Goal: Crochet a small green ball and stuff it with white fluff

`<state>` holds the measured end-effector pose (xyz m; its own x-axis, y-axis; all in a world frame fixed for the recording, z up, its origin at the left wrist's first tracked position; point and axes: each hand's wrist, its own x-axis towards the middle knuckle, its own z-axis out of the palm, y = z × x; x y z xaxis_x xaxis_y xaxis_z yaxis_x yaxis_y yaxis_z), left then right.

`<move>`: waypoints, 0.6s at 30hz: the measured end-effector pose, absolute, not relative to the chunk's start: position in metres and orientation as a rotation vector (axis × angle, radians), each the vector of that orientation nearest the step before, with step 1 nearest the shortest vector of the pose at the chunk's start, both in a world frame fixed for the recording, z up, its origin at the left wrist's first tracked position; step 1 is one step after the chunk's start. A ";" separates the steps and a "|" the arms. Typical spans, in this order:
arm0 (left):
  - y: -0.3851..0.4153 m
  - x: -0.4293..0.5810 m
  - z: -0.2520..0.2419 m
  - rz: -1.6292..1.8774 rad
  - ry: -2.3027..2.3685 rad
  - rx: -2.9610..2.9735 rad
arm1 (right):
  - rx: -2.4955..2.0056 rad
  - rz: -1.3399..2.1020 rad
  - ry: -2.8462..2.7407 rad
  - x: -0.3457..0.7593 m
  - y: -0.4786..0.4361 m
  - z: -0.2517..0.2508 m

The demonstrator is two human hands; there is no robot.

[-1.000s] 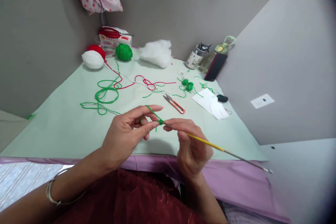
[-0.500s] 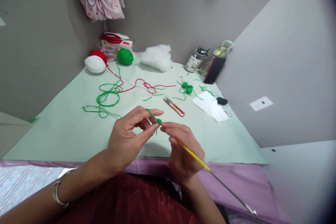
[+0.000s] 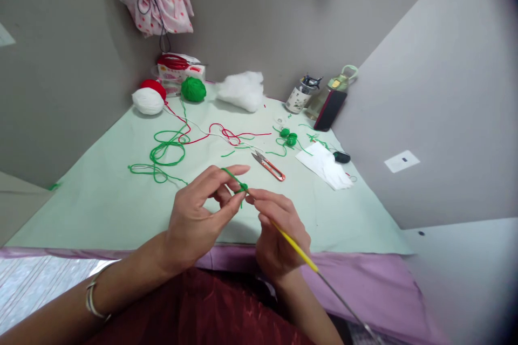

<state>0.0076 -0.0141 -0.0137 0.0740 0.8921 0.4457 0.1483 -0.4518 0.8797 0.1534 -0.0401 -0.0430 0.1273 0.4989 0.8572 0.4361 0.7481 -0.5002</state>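
Observation:
My left hand (image 3: 198, 213) pinches a small green crochet piece (image 3: 242, 187) between thumb and fingers, with green yarn (image 3: 230, 173) running over its index finger. In my right hand (image 3: 281, 232) is a crochet hook (image 3: 297, 249) with a yellow grip, its metal shaft slanting down to the right. The hook's tip meets the green piece, but the fingertips partly hide it. A short green tail hangs below the piece. Just beyond my hands lie orange-handled thread snips (image 3: 269, 166) on the pale green tabletop (image 3: 121, 215).
Loose green yarn (image 3: 168, 153) and red yarn (image 3: 226, 132) trail across the table from white (image 3: 148, 101) and green (image 3: 193, 89) yarn balls. White stuffing (image 3: 242, 91) sits at the back. To the right are small green balls (image 3: 290, 139), white paper (image 3: 324, 164), a phone (image 3: 331, 111) and a pen cup (image 3: 300, 96).
My right hand and the crochet hook have shifted slightly left, and the hook's rear end has swung lower. My left hand stays nearly in place, still pinching the green piece.

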 end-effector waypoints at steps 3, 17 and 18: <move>-0.015 0.008 -0.010 1.288 1.010 1.326 | -0.816 0.198 -1.426 0.154 -0.038 -0.039; -0.009 0.004 -0.010 1.283 1.044 1.335 | -0.824 0.396 -1.349 0.160 -0.038 -0.041; -0.009 0.004 -0.009 1.271 1.040 1.324 | -0.828 0.378 -1.360 0.160 -0.038 -0.041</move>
